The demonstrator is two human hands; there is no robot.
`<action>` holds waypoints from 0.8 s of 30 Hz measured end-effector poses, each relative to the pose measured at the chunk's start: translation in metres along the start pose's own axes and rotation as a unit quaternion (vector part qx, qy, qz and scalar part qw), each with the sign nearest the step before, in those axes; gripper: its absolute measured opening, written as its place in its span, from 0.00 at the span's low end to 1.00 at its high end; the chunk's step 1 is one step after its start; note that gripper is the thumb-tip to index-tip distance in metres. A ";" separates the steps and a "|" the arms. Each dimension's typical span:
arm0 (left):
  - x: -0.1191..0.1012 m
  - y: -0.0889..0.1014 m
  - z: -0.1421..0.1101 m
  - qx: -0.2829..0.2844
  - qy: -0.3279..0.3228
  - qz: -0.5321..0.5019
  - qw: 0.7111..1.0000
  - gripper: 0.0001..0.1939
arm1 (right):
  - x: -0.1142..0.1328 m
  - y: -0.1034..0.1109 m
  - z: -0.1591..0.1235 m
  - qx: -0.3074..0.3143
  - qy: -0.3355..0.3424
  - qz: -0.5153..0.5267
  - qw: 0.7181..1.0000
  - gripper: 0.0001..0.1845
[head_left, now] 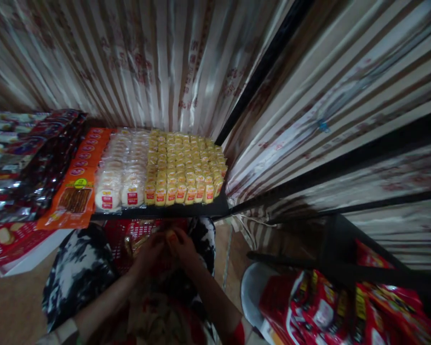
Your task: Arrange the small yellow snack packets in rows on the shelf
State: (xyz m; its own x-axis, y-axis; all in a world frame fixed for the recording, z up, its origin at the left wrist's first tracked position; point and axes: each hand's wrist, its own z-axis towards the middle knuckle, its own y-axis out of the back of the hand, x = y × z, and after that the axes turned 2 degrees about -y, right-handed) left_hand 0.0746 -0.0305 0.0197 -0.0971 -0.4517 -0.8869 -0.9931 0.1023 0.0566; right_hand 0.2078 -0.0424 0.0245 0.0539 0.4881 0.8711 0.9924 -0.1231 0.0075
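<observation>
My right hand [184, 249] is closed around a small yellow wrapped cake [171, 238], low between my knees. Close beside it on the left, my left hand [151, 250] has its fingers curled in; shadow and blur hide what they hold. Both hands are over a red perforated basket [115, 239], in which some shiny wrapped packets [133, 243] show. Just beyond them, rows of small yellow wrapped cakes [183, 167] stand packed on a dark shelf [187, 211]. Left of those are two rows of round white wrapped cakes [120, 175].
Orange snack bags [77, 187] and dark shiny packets [53, 158] fill the shelf's left part. A red and white box [25, 244] sits below. At right are red snack bags [323, 306], a grey round container [255, 287] and a black frame bar [266, 72]. Striped curtain [158, 67] hangs behind.
</observation>
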 end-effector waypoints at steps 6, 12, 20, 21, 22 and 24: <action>-0.033 -0.014 -0.012 0.017 -0.052 -0.001 0.999 0.18 | 0.032 0.025 -0.020 0.027 0.011 0.116 0.993 0.30; -0.053 -0.030 -0.017 0.040 -0.062 -0.030 0.997 0.27 | 0.050 0.051 -0.029 0.103 0.072 0.136 0.983 0.28; -0.068 -0.046 -0.033 0.019 0.029 -0.152 0.988 0.23 | 0.037 0.058 -0.023 -0.053 0.085 0.172 0.980 0.28; -0.069 -0.049 -0.035 0.023 0.033 -0.163 0.986 0.22 | 0.036 0.055 -0.022 -0.052 0.085 0.187 0.977 0.27; -0.070 -0.053 -0.037 0.029 0.033 -0.162 0.986 0.21 | 0.035 0.053 -0.021 -0.051 0.089 0.201 0.974 0.26; -0.070 -0.058 -0.036 0.054 0.025 -0.127 0.990 0.19 | 0.036 0.050 -0.019 -0.065 0.100 0.226 0.967 0.24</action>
State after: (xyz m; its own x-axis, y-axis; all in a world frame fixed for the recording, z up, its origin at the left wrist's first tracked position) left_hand 0.1365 -0.0372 0.0948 0.1485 -0.5189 -0.8419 -0.9734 0.0736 -0.2170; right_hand 0.2570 -0.0476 0.0658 0.4440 0.1841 0.8769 0.8491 -0.3989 -0.3462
